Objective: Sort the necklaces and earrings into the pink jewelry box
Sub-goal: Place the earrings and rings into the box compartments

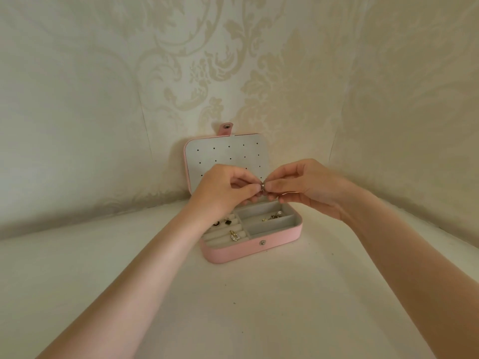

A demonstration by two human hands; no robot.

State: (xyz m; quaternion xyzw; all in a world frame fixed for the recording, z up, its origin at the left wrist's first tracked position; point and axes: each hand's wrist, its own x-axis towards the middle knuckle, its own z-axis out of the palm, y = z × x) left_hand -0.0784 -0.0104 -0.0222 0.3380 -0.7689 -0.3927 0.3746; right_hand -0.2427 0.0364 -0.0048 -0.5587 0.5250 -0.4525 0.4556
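The left hand [223,193] and right hand [305,189] are pinching a small silvery earring [262,188] between fingertips above the open pink jewelry box [248,251]; several pieces are already lying in its compartments; the perforated lid [225,154] is holding none, so sorting appears partly done.

A cream tabletop [233,307] meets a wall papered in pale damask wallpaper [207,60] behind it.
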